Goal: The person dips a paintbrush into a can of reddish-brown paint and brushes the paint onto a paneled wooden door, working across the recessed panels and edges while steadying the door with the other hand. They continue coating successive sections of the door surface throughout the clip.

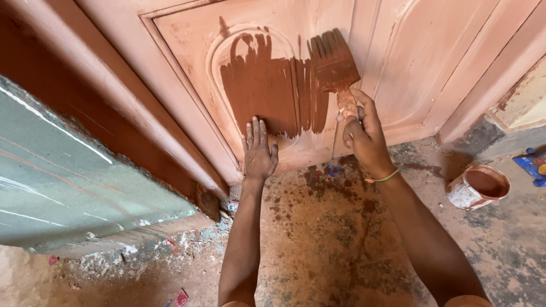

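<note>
Head view: rough, paint-spattered concrete floor (335,244) meeting a pale pink panelled wooden door (432,68). Right hand (364,136), grip clenched around a flat paintbrush (335,71); long axis runs up from the grip, bristles on the glossy brown patch (267,85). Left hand (259,150), fingers spread, flat against the panel. Paint tin (478,187) lies right of the grip.

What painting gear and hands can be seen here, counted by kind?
Paintbrush: 1, in the right hand
Paint pot: 1
Panelled door: 1
Hands: 2, left hand and right hand
Total: 5
</note>
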